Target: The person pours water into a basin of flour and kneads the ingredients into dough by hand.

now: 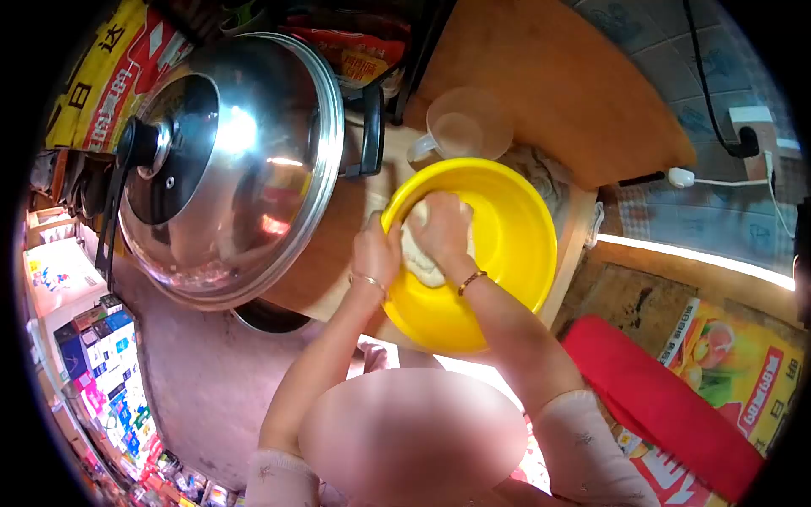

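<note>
A yellow basin point(515, 253) stands on the wooden table point(338, 262), with a lump of pale dough point(424, 264) against its left inner wall. My left hand point(376, 252) grips the basin's left rim, thumb at the edge. Inside the basin, my right hand point(443, 230) is closed and pressed into the dough; its fingertips are hidden. Both wrists wear bracelets. Just behind the basin is a clear plastic cup with a handle point(460, 127).
To the left, a large lidded steel pot point(279, 194) takes up much of the table, its black side handle point(372, 131) toward the basin. A red padded object point(650, 406) lies at lower right. A socket with a plugged cord point(748, 139) is on the tiled wall.
</note>
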Tool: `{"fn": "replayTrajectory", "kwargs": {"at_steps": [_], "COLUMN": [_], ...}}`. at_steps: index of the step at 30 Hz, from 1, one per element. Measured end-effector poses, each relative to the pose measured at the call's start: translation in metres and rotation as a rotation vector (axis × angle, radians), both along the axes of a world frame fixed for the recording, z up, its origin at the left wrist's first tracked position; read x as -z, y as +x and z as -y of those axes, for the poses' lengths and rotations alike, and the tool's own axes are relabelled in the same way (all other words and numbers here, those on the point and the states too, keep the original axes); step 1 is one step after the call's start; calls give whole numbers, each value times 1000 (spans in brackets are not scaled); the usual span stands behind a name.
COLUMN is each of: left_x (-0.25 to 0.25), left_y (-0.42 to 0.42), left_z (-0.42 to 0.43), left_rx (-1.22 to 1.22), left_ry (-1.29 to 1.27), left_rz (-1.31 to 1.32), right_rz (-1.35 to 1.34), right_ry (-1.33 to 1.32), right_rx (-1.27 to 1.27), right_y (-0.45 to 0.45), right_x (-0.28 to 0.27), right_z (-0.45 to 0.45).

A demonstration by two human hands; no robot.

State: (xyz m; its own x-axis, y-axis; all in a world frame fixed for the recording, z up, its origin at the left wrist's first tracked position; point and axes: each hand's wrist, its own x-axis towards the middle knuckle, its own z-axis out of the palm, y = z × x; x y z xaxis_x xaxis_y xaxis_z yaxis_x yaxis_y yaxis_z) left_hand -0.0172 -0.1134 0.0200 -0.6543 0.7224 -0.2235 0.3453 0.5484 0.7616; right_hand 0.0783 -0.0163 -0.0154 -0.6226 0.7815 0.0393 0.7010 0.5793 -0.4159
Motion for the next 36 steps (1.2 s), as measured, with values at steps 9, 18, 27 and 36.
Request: {"fn": "replayTrajectory", "kwargs": {"at_steps": [9,18,27,36], "left_x": [-8,2,-3,-7], "left_y": [-5,11,9,8], "left_z": [9,33,28,24], "left_rx": [155,-271,20,23], "left_ry": [102,127,-28,49], "left_rz": [166,72,22,36], "right_rz": [71,-77,100,353], "right_ry": [3,-95,32,-116], "right_rx": [-144,-439,-170,-382], "right_y": [14,-4,53,21], "right_x": [-5,-5,-11,-10], "right_z": [48,29,74,37]}}
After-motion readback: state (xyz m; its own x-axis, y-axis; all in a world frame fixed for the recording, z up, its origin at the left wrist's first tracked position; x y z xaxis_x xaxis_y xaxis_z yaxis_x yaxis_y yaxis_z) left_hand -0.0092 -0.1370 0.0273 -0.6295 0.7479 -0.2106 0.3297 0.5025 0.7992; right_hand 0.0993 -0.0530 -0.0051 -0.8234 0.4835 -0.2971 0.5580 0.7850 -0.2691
